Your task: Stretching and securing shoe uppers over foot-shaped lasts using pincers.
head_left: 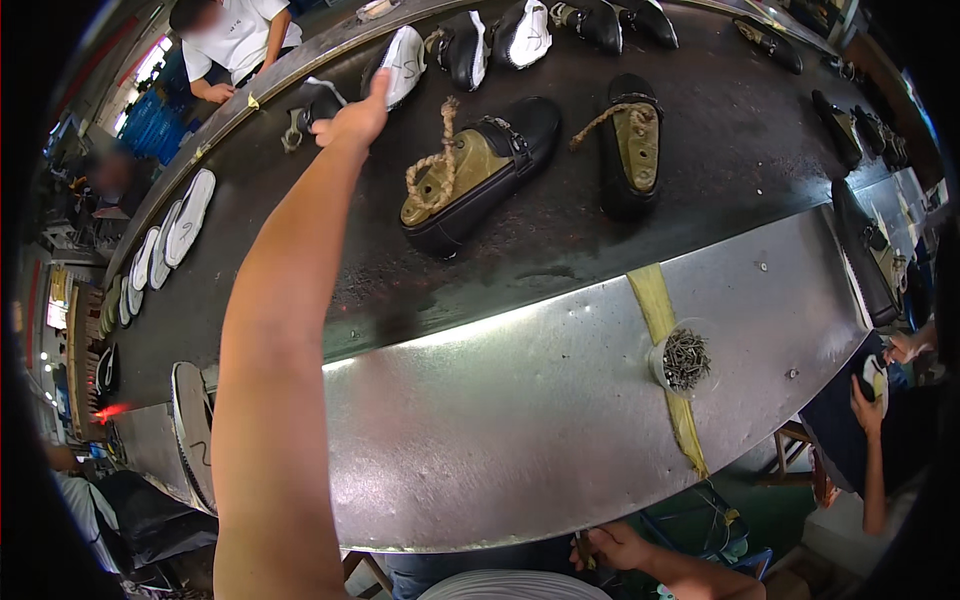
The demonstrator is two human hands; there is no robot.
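Note:
My left hand [352, 120] is stretched far across the dark bench, its thumb and fingers apart. It is beside a black shoe with a white marked sole [403, 68] and a smaller black shoe [318, 100]; whether it touches either is unclear. Low at the bench's front edge, my right hand [615, 546] is closed around a small brownish thing, mostly hidden. Between them lie a black shoe on an olive last [470, 168] with a rope loop and a second such lasted shoe [636, 150].
A clear cup of nails [686, 358] stands on the metal sheet [480, 430], over a yellow strip [655, 305]. More shoes [525, 35] line the far edge; pale soles [188, 220] lie at left. A person [235, 45] is across the bench; another's hands [870, 400] hold a shoe at right.

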